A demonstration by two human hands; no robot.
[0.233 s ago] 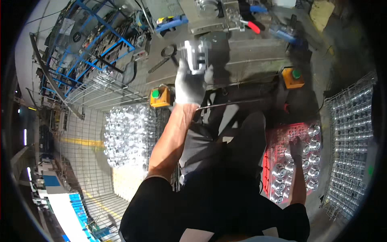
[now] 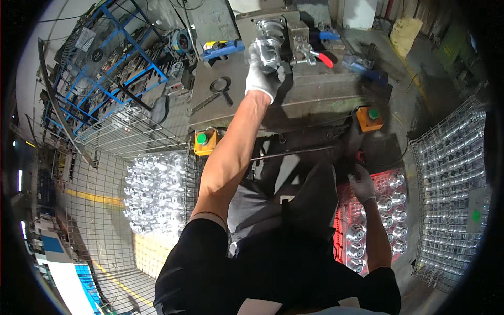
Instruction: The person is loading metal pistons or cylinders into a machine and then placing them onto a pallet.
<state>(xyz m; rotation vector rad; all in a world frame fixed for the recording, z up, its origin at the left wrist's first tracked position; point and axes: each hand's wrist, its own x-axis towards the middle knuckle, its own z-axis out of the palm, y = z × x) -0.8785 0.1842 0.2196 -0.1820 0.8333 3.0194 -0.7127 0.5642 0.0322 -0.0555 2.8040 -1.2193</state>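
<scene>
Though partly out of sight, left fingers (image 2: 254, 56) around metal cylinder (image 2: 270, 54), right fingers (image 2: 360, 173) shadowed, closure unclear.

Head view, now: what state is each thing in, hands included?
Left hand: gloved, gripping a metal part
Metal part: held, at the bench fixture
Right hand: gloved, fingers parted, nothing visibly held
Red crate: partly filled
Right wire cage: loaded with rows of parts
Red-handled clamp: locked or released, unclear

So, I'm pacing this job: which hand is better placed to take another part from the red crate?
Right hand, probably: it's by the crate and looks empty, while the left hand holds a part at the bench.
</scene>
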